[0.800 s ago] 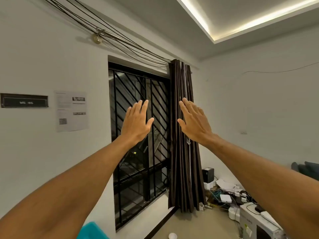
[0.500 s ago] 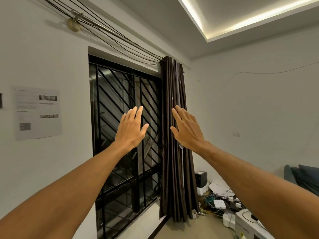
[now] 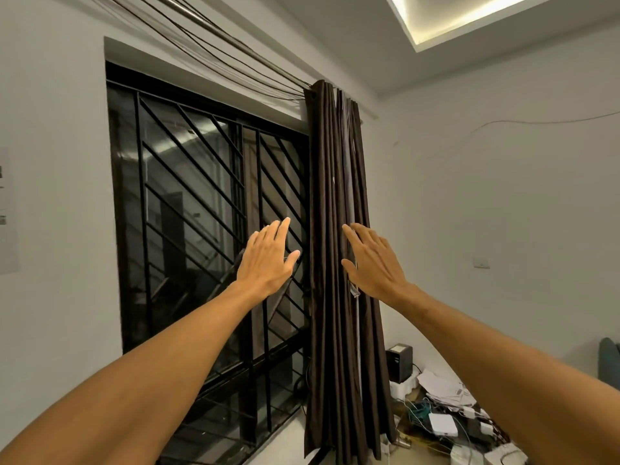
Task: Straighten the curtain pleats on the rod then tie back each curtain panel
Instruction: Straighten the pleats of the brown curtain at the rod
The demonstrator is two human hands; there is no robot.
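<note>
A dark brown curtain point(image 3: 330, 203) hangs bunched in narrow pleats at the right side of the barred window point(image 3: 201, 213), from the rod point(image 3: 188, 8) near the ceiling down to the floor. My left hand point(image 3: 268, 260) is raised flat and open in front of the window bars, just left of the curtain's edge. My right hand point(image 3: 374, 260) is raised open on the curtain's right half, fingers spread; I cannot tell if it touches the fabric. Neither hand holds anything.
Several dark cables point(image 3: 235, 58) run along the rod above the window. On the floor at the right lie a small black box point(image 3: 398, 361), papers point(image 3: 439, 387), white adapters point(image 3: 443, 425) and tangled wires. A paper sheet point(image 3: 8, 209) is stuck to the left wall.
The view has moved closer to the window and swung right. Both open hands sit lower against the curtain than before and have stayed apart, left and right of the pleats.
</note>
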